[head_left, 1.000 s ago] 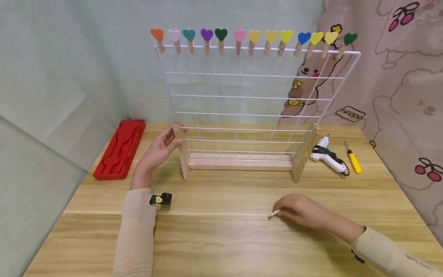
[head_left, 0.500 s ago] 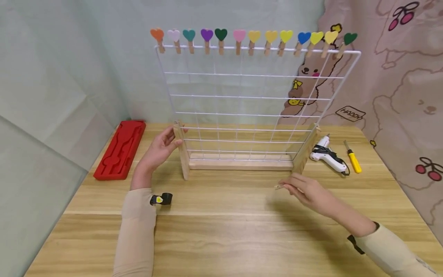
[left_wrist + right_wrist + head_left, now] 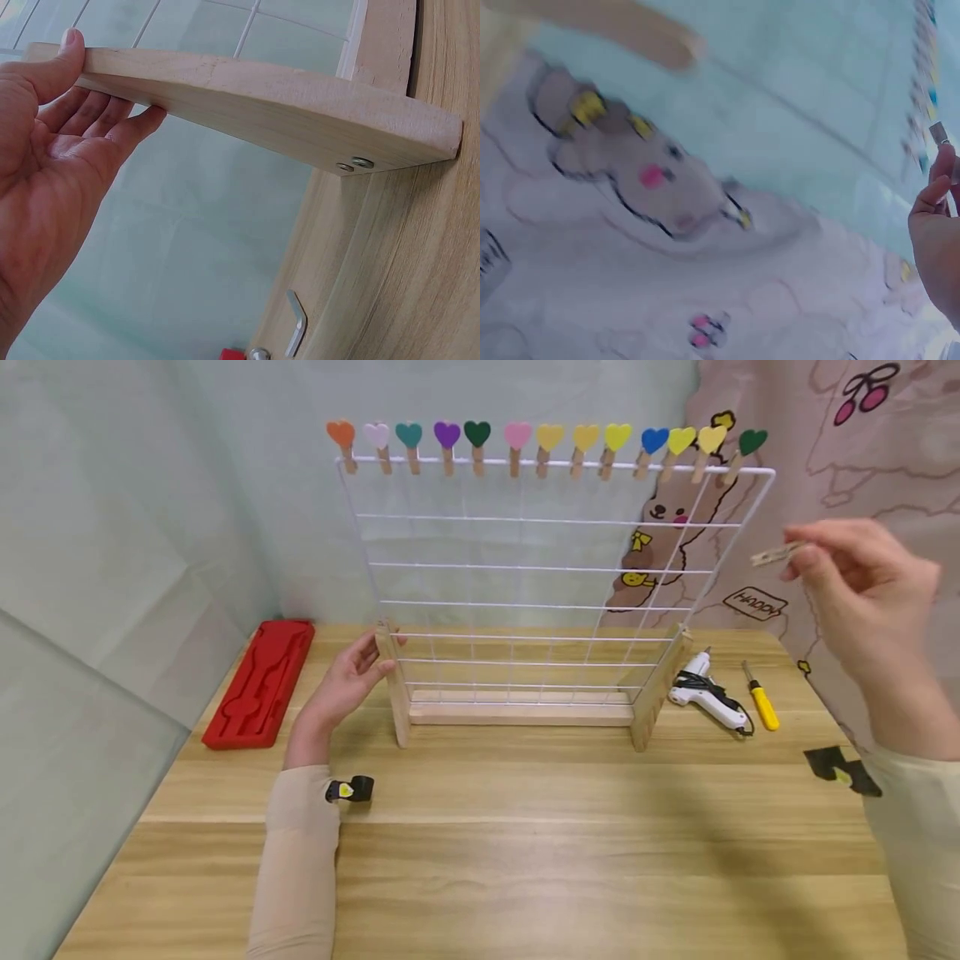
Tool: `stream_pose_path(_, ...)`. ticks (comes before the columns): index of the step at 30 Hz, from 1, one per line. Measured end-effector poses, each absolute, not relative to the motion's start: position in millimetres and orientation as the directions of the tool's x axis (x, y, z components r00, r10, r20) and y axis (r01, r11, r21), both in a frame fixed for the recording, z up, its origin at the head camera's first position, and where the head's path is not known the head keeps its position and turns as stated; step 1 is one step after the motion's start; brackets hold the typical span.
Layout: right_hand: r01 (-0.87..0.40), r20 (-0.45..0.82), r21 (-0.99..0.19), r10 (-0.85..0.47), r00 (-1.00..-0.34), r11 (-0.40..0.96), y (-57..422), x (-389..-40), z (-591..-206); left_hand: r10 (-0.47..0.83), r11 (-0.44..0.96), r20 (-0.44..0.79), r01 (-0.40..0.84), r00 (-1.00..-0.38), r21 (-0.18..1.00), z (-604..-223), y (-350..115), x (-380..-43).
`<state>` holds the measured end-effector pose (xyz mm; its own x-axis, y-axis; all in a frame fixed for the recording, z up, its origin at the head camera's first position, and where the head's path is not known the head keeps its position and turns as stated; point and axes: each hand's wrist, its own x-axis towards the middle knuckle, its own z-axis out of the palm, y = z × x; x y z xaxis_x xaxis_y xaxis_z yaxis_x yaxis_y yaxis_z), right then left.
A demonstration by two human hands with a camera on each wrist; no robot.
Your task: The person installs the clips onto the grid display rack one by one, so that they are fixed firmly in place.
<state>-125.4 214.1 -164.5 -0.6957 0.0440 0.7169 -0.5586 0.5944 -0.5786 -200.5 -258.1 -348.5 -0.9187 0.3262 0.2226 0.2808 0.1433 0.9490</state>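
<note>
My left hand (image 3: pixel 345 681) holds the left wooden side post (image 3: pixel 395 710) of a white wire grid rack. In the left wrist view the thumb (image 3: pixel 71 52) lies on the post's edge and the fingers touch its broad face. Raised beside the rack's upper right, my right hand (image 3: pixel 862 585) pinches a small wooden clothespin (image 3: pixel 768 557) by one end, its tip pointing left. The fingers hide the rest of it. Several heart-topped clothespins line the rack's top wire, from an orange heart (image 3: pixel 341 433) at the left to a dark green heart (image 3: pixel 753 442) at the right.
A red moulded tray (image 3: pixel 258 689) lies at the table's left. Right of the rack are a white glue gun (image 3: pixel 708 693) with its black cord and a yellow-handled screwdriver (image 3: pixel 763 703). The left wrist view shows a hex key (image 3: pixel 297 324) behind the post.
My right hand has lifted the clothespin from the table's front, up and to the right, to near the rack's top corner. The left hand stays on the post.
</note>
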Motion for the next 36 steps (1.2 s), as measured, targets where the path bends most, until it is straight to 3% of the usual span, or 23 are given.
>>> stream_pose_path(6, -0.47, 0.624, -0.739, 0.227, -0.748, 0.482, 220.3, -150.3, -115.7, 0.318, 0.141, 0.217, 0.272, -0.923, 0.952, -348.7, -259.1, -198.4)
stream_pose_path(24, -0.495, 0.586, -0.602, -0.075, -0.807, 0.627, 226.4, -191.7, -78.5, 0.319, 0.131, 0.241, 0.294, -0.917, 0.947, -351.1, -259.2, -201.3)
stream_pose_path(29, -0.486, 0.601, -0.546, -0.084, -0.795, 0.682, 226.4, -194.0, -80.6, 0.328, 0.125, 0.227, 0.281, -0.917, 0.952, -351.0, -258.0, -201.5)
stream_pose_path(36, -0.466, 0.55, -0.594, -0.092, -0.83, 0.656, 228.0, -195.4, -77.4, 0.329, 0.128, 0.258, 0.313, -0.908, 0.941, -350.0, -257.7, -201.0)
